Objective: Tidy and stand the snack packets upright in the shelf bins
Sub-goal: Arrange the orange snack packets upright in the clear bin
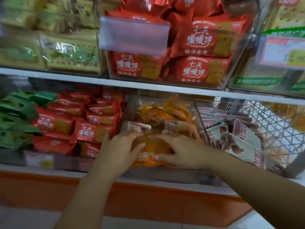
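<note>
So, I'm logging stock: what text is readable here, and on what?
"七天暖暖饼": red foil packets in upper clear bin; also lower red packets.
Too blurred: orange plastic packet between left hand and right hand; white price tag at right.

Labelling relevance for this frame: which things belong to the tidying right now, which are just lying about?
In the job: left hand, right hand, orange packet both hold, its clear bin.
Lying about: red packets, green packets, pink packets, wire basket.

packets point(166, 113) in middle bin point(130, 103), hands at front
</note>
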